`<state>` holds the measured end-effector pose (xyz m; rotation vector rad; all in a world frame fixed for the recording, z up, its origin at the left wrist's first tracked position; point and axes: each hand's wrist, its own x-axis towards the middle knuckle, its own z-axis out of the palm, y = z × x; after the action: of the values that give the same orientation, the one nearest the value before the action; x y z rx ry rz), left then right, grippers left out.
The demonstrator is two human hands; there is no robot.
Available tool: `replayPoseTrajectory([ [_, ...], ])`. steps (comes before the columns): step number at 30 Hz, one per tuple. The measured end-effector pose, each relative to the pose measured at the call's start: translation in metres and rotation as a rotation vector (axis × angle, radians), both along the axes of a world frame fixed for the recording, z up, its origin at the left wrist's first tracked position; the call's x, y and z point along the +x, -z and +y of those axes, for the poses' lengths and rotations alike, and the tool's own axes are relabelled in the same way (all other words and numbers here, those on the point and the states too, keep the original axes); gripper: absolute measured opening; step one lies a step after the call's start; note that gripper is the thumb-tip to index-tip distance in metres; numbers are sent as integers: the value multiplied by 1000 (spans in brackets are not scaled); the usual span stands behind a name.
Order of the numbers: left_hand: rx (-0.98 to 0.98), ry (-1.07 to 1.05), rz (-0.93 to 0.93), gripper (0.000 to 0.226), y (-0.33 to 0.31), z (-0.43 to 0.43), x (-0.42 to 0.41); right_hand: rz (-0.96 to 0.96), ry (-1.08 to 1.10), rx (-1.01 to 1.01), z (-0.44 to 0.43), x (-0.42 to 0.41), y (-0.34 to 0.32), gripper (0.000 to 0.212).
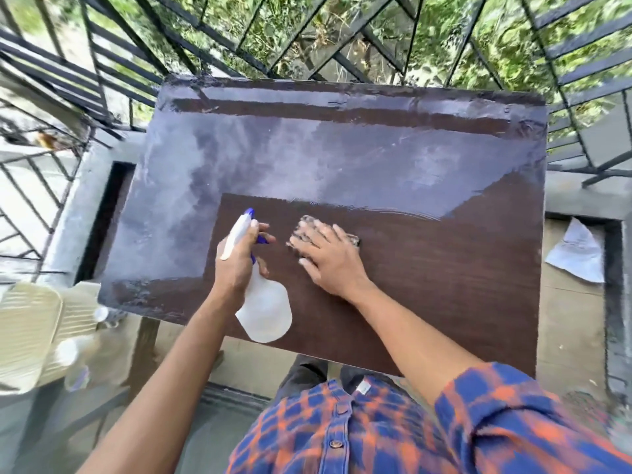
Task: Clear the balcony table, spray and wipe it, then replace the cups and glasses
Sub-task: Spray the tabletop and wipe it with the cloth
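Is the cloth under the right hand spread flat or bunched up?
Bunched: the cloth is a crumpled wad under the right hand, pressed onto the table.

Table (427, 285): dark brown wood-grain top, rectangular, set against black railing. Far and left portions carry a pale, hazy film; near-centre and right portions show bare dark grain, with a sharp boundary between. 1 crumpled cloth (307, 227) lies on the bare zone near centre, pressed flat under the right hand (330, 254).

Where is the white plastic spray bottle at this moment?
In the head view, the white plastic spray bottle with blue trigger is in the left hand, over the dark brown wooden table's near left part, beside the right hand pressing a cloth.
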<state>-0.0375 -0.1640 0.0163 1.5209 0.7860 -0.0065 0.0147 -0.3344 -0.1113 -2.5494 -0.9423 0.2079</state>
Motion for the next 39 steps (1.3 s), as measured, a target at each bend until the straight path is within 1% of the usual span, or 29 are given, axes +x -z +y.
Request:
replayPoseTrajectory([
  [1,-9,3,7,31,0,1,0,-27,91,21,-22,3,3,47],
  [3,-20,11,8,29,-1,5,1,-56,341,10,-70,19,7,47],
  [6,-44,23,5,28,0,12,4,-13,816,-70,-131,58,2,50],
  [8,-43,29,6,27,0,18,5,53,1077,-86,-141,77,-4,52],
  [10,-21,39,8,29,1,24,5,106,1207,-89,-121,85,-10,54],
  [11,-20,42,5,29,1,26,5,119,1204,-91,-102,84,-12,55],
  [13,-22,51,3,29,1,32,4,120,1058,-92,-57,74,-14,56],
  [18,-3,81,2,29,0,47,-6,75,327,-85,49,27,-12,56],
  [20,7,71,3,30,0,55,-13,60,124,-80,71,8,-11,56],
  [22,7,57,1,32,0,63,-23,49,34,-79,76,-8,-9,55],
  [27,8,-34,-4,32,1,73,-49,59,13,-50,57,-39,-11,51],
  [29,15,-68,-9,33,1,72,-61,47,-28,-31,50,-59,-11,49],
  [33,48,-124,2,37,5,61,-92,14,-338,35,36,-106,-6,44],
  [35,68,-135,5,38,7,52,-108,11,-476,63,26,-126,-3,47],
  [39,45,-164,24,40,14,33,-133,-10,-575,57,-13,-132,7,57],
])
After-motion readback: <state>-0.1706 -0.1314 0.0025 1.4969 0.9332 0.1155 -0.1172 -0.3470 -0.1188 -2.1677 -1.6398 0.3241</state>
